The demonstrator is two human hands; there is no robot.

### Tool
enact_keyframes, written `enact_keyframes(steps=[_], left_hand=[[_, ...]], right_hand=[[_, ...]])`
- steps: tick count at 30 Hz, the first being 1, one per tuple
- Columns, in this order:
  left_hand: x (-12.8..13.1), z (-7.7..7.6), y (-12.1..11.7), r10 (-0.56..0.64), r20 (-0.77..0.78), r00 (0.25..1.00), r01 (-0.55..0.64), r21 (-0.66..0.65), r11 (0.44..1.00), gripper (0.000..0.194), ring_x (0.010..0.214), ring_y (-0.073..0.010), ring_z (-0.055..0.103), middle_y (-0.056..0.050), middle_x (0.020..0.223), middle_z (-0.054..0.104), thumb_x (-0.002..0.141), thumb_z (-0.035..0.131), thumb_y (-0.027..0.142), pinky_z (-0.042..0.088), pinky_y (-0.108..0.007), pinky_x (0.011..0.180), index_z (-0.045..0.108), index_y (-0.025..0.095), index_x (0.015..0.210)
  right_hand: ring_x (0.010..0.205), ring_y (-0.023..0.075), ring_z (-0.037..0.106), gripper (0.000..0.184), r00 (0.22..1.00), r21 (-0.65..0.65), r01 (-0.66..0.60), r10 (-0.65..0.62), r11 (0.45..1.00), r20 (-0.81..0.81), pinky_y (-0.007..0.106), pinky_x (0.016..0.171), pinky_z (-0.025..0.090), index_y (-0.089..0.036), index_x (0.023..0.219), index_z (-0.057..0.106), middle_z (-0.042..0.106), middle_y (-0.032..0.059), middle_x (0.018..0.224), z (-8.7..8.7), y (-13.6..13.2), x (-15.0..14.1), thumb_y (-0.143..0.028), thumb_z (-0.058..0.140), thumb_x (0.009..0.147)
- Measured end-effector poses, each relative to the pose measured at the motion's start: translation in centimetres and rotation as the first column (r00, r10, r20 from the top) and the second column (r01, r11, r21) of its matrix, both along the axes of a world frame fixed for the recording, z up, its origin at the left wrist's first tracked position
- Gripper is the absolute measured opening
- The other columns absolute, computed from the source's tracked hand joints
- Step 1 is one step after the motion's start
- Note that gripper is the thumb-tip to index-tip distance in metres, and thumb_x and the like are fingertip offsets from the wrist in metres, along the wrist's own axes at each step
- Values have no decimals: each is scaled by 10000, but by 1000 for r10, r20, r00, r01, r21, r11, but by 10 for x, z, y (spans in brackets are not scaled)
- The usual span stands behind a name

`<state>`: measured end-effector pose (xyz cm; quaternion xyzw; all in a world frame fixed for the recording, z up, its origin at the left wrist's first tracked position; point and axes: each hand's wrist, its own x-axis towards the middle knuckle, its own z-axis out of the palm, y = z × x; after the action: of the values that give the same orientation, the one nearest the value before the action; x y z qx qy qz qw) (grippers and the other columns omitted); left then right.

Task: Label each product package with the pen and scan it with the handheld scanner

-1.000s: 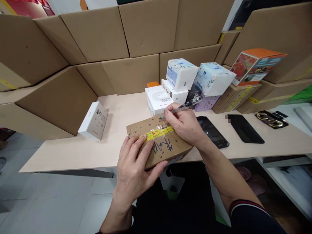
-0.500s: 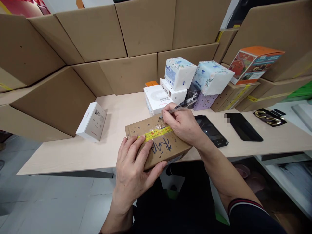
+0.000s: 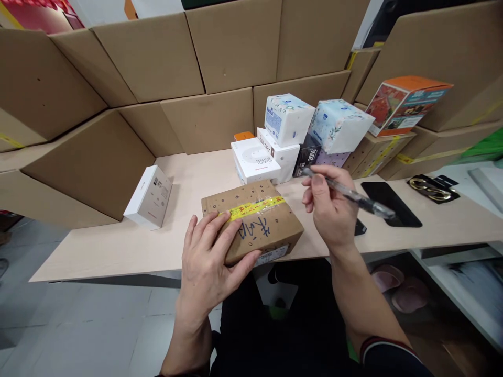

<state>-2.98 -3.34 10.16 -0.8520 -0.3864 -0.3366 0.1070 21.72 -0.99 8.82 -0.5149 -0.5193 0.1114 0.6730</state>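
A small taped cardboard box rests on the table, with dark handwriting and small circles on its top and a yellow strip of tape across it. My left hand lies on the box's left part, fingers spread over the top and thumb along the near edge. My right hand is closed around a pen, held in the air right of the box and apart from it. The pen's front end points left. Below this hand, a dark flat device is mostly hidden.
A white box stands at left. Behind are a power bank box, tissue packs and an orange box. A black phone-like slab and gold-coloured clips lie at right. Large cartons wall the back.
My right hand has lifted the pen off the box top and moved right, clear of it. My left hand and the box have shifted only slightly.
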Motion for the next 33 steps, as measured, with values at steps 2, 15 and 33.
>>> enact_keyframes(steps=[2, 15, 33], left_hand=[[-2, 0, 3, -4, 8, 1000, 4, -15, 1000, 517, 1262, -340, 580, -132, 1285, 659, 821, 743, 437, 371, -614, 1146, 618, 196, 1261], [-2, 2, 3, -19, 40, 999, 22, -77, 997, 527, 1342, -354, 533, -119, 1367, 629, 839, 730, 386, 366, -628, 1152, 582, 239, 1323], [0, -5, -5, -53, 165, 985, 38, 90, 995, 603, 1361, -392, 470, -130, 1424, 533, 751, 808, 274, 437, -628, 1095, 596, 278, 1315]], right_hand=[[746, 149, 613, 239, 964, -50, 122, -106, 991, 244, 307, 692, 521, -231, 1187, 593, 654, 51, 1009, -18, -10, 15, -334, 475, 1007], [904, 249, 506, 263, 439, -434, 283, 287, 855, 851, 343, 713, 360, -184, 1037, 681, 681, 150, 1001, -48, 3, 12, -61, 482, 916], [1180, 418, 474, 803, 693, -543, 646, -113, 537, 712, 597, 956, 407, -152, 1535, 340, 520, 260, 1301, -86, -50, 75, -576, 539, 883]])
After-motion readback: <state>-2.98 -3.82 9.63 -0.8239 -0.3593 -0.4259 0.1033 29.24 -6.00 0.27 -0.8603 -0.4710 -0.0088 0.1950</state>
